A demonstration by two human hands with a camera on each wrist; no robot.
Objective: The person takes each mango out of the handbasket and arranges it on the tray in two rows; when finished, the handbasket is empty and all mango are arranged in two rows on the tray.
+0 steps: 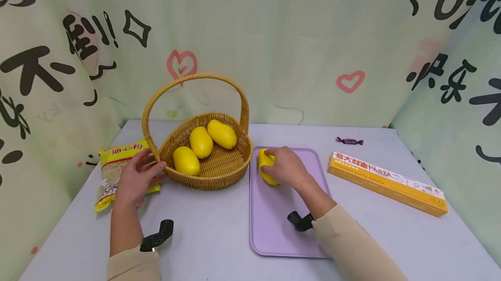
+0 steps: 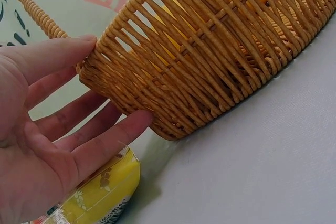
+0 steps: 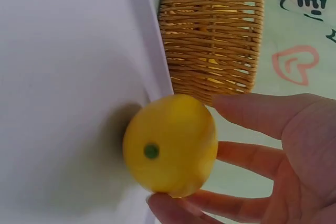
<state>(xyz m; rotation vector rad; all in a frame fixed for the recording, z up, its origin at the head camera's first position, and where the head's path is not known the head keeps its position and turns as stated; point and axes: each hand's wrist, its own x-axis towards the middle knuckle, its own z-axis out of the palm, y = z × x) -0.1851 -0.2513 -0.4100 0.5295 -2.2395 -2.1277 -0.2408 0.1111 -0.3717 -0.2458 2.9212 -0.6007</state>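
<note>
My right hand (image 1: 287, 168) grips a yellow mango (image 1: 267, 167) between thumb and fingers, over the upper left of the purple tray (image 1: 274, 229). In the right wrist view the mango (image 3: 170, 145) shows a green stem spot, with its shadow on the tray beside it. At the left end of the wicker basket (image 1: 213, 181), my left hand (image 1: 137, 176) touches the basket with extended fingers. The left wrist view puts the thumb at the rim and the little fingertip low on the woven wall (image 2: 199, 72). Three mangoes (image 1: 201, 142) lie inside the basket.
A yellow bag of pasta (image 1: 113, 172) lies left of the basket, partly behind my left hand. To the tray's right is an orange pasta box (image 1: 387, 183), with a small purple wrapped candy (image 1: 349, 141) behind it. A printed curtain (image 1: 305, 55) surrounds the table.
</note>
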